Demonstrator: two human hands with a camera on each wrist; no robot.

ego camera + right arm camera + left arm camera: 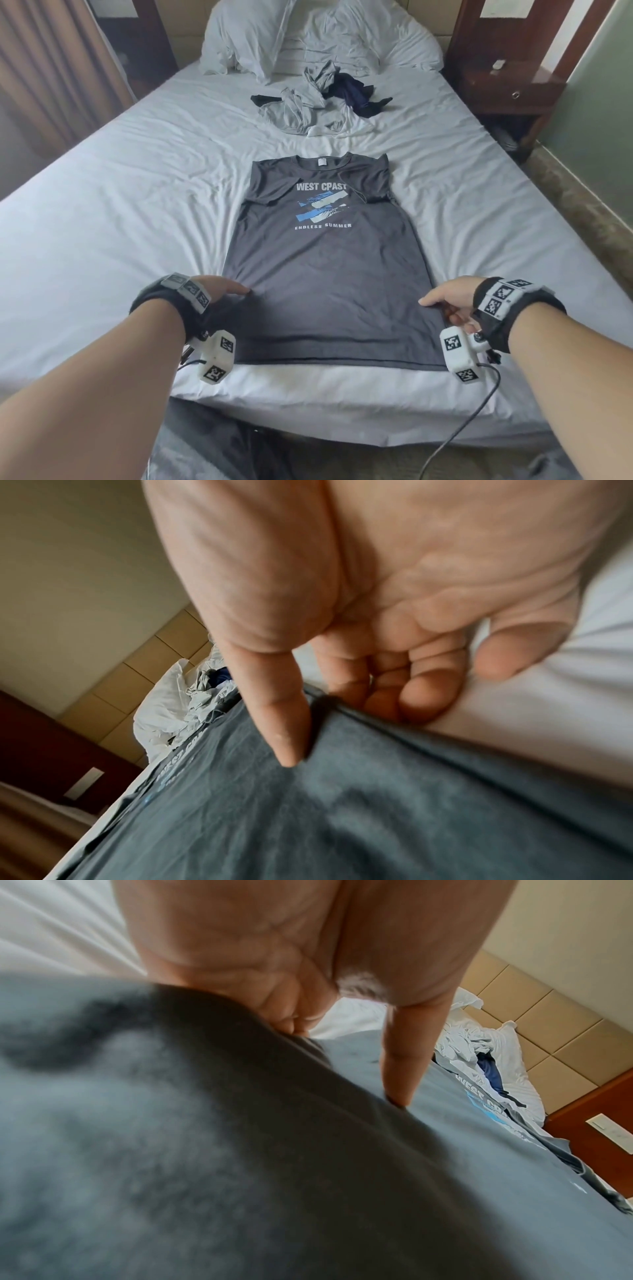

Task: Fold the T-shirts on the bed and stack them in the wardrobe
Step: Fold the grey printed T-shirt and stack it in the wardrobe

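Grey shirt (322, 260) is pinched at both lower side edges by left hand (219, 291) and right hand (448, 301), thumbs on top, probably to fold it upward.

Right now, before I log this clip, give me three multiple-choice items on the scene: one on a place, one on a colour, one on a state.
1. Where does the pile of unfolded grey and navy clothes lie?
A. Between the pillows and the spread shirt
B. On the nightstand
C. On the floor

2. What colour is the printed T-shirt spread flat on the white bed sheet?
A. Red
B. Dark grey
C. Yellow

3. What are the left hand and right hand doing?
A. Both hang clear of the bed
B. Each grips a side edge of the shirt near its hem
C. Both lift a pillow

Answers: 1 A, the head view shows the pile beyond the collar, before the white pillows. 2 B, the fabric is dark grey with white lettering. 3 B, both wrist views show a thumb on top and fingers curled under the edge.
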